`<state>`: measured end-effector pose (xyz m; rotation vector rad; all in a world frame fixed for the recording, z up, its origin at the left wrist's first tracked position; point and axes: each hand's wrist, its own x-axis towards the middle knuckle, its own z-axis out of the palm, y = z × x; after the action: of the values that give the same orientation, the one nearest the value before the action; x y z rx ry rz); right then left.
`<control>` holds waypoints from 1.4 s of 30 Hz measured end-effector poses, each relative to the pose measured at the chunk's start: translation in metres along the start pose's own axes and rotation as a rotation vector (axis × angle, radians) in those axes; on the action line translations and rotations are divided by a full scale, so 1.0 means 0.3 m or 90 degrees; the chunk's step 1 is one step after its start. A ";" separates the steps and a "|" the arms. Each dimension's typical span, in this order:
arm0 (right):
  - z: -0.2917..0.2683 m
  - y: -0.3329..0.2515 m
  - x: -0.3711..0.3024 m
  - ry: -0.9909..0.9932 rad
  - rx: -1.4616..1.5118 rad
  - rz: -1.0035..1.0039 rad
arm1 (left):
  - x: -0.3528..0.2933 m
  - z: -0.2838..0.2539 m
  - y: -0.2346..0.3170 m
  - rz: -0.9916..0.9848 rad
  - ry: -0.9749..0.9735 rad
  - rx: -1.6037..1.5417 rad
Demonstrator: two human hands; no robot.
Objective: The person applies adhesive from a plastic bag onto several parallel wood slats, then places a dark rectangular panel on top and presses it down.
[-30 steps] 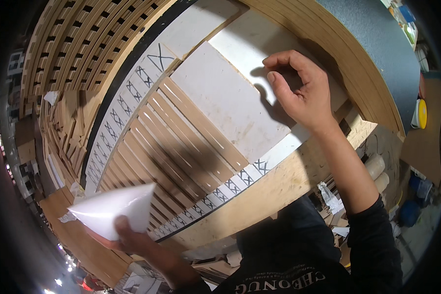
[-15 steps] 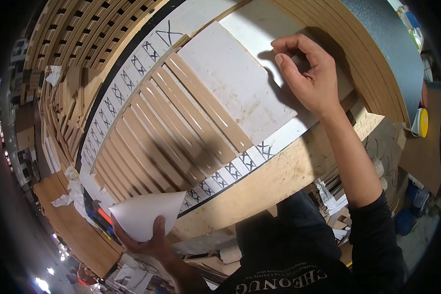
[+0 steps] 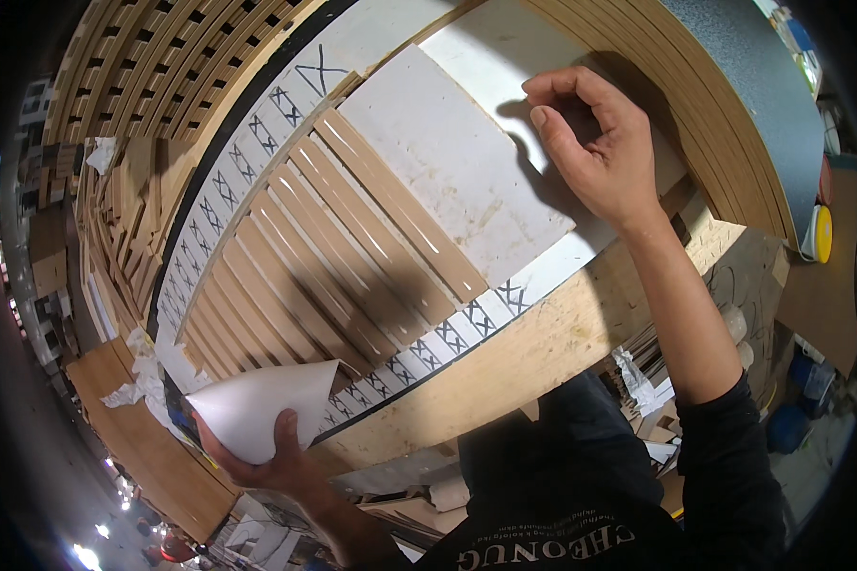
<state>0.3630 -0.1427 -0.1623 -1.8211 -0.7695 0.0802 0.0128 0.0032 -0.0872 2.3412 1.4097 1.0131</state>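
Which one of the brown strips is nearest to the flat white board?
The rightmost strip, directly beside the white board; the other strips lie farther left, toward the left hand.

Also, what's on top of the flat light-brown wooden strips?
Thin white streaks run along several flat brown wooden strips. The smooth white conical object in the left hand blocks the view lower-left; anything behind it is hidden.
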 end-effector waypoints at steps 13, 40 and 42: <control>-0.002 -0.005 0.009 0.003 -0.027 -0.017 | 0.111 0.057 -0.015 0.050 0.016 -0.048; -0.009 -0.021 0.016 -0.001 -0.030 -0.004 | 0.401 0.253 -0.017 0.185 0.007 -0.118; -0.008 -0.026 0.015 0.001 -0.031 0.001 | 0.410 0.273 0.011 0.171 0.013 -0.107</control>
<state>0.3640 -0.1408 -0.1532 -1.8672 -0.7756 0.0622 0.1059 0.1179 -0.0913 2.4427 0.9885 1.1764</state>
